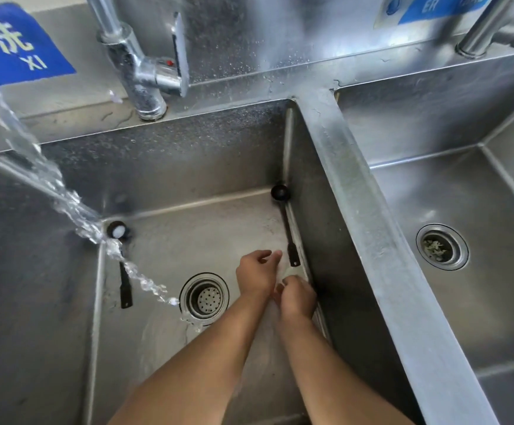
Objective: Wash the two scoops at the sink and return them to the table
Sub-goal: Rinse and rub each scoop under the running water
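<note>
forearms: two bare, entering from the bottom edge, reaching down into the left sink basin, cut off below the elbows.
left hand: low over the basin floor, back up, fingers loosely curled; grip relaxed, holding nothing, fingertips just beside the handle end of the right scoop.
right hand: just beside the left hand, near the basin's right wall, fingers curled inward with tips together; whether the grip pinches anything cannot be told.
left sink basin: stainless steel, wet; holds both scoops and a round perforated drain strainer near the middle of the floor.
left scoop: black, long-handled, lying on the floor in the far-left corner, bowl with something white in it, under the falling water.
right scoop: black, lying along the right wall, bowl in the far-right corner, handle toward the hands.
water stream: falls from the upper left edge, its source cut off, splashing toward the strainer.
right sink basin: separate, with its own drain holding pale scraps.
faucet: chrome, on the back ledge, top cut off.
blue sign: upper left, partly out of view.
</note>
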